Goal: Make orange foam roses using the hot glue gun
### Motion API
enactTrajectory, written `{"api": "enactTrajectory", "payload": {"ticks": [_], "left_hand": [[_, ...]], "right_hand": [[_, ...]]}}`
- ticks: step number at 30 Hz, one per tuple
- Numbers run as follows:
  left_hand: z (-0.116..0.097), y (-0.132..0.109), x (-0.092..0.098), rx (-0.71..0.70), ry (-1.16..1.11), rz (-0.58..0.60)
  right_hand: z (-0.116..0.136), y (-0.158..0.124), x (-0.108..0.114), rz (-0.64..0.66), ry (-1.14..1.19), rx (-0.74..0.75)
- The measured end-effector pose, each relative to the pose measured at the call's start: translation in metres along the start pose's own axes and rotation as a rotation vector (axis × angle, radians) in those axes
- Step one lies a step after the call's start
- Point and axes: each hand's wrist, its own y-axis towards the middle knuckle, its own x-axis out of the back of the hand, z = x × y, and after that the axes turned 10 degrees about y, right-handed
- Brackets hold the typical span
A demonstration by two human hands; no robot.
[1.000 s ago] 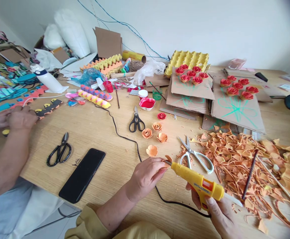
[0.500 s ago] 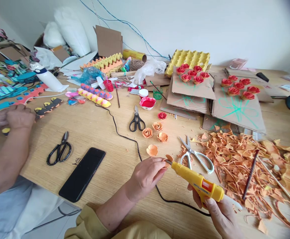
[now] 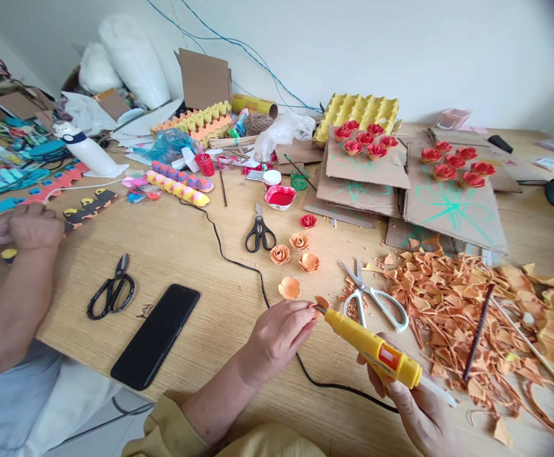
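Note:
Between its fingertips my left hand pinches an orange egg-carton flower, mostly hidden by the fingers. My right hand is wrapped round the handle of a yellow hot glue gun, with a pale glue stick jutting from its back. The gun's nozzle meets the flower. Just beyond my left hand lie an orange petal cup, orange roses and one red rose. White-handled scissors lie open beyond the gun.
Orange carton scraps are heaped at right. Red flowers stand on cardboard sheets behind. A black phone, black-handled scissors and a dish of red paint lie about. At left are another person's hands. A black cord crosses the table.
The glue gun and my right hand have shifted very slightly to the left. My left hand keeps its pinch on the flower. The view has moved a little.

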Motion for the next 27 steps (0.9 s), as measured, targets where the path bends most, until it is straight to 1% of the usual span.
{"api": "enactTrajectory", "payload": {"ticks": [4,9,15,22,27], "left_hand": [[-0.0014,0.0008,0.0008,-0.007,-0.007,-0.008],[-0.002,-0.0002,0.0007,0.031,0.001,0.001],[-0.0017,-0.0001,0.0008,0.036,0.006,-0.005],[-0.0024,-0.0016,0.0,0.041,0.016,0.013],[-0.0018,-0.0026,-0.0012,0.061,0.028,0.017]], "right_hand": [[0.0005,0.0,-0.0007,0.014,0.013,-0.009],[0.0027,0.0021,-0.0014,0.067,0.019,-0.023],[0.0036,0.0018,-0.002,0.019,0.056,-0.034],[0.0024,-0.0008,-0.0003,-0.057,0.048,-0.046],[0.009,0.0062,-0.0008,-0.034,0.024,-0.003]]}}
